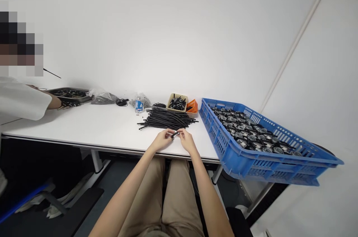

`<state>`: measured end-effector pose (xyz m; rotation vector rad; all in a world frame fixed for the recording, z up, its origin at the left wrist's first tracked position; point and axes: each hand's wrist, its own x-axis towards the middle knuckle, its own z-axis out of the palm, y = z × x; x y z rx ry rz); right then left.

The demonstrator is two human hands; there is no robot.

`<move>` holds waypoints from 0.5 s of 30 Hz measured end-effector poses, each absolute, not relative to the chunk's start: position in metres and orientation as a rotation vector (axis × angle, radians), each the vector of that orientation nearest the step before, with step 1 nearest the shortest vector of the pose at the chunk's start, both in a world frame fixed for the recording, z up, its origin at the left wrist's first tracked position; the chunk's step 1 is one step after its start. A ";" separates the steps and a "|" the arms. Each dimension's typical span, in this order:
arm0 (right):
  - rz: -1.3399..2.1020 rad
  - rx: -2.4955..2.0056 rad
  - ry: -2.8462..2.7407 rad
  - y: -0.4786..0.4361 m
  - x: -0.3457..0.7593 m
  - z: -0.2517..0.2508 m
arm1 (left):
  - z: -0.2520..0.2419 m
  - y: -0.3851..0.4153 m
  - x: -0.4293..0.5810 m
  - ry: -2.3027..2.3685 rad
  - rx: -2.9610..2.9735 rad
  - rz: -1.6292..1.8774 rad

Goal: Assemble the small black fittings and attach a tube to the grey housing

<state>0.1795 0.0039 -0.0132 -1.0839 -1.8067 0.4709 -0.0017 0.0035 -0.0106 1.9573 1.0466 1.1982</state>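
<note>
Near the table's front edge, my left hand and my right hand meet around a small black piece. The fingers of both hands are closed on it, one hand at each end. Its exact kind is too small to make out. Just beyond my hands lies a heap of black rods or tubes, stacked mostly side by side across the white table. Behind the heap stands a cream-coloured bin holding small black parts, with an orange basket beside it.
At right, a large blue crate holds many black-and-clear packed items. A water bottle and plastic bags of dark parts stand along the wall. Farther left, a co-worker's arm reaches near a metal tray.
</note>
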 end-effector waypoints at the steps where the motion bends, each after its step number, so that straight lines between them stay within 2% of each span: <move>1: 0.477 -1.089 -1.804 0.004 0.180 -0.014 | -0.010 0.003 -0.002 1.046 1.959 1.199; 15: 0.394 -1.177 -1.797 0.002 0.179 -0.012 | -0.015 0.007 -0.003 1.074 1.949 1.220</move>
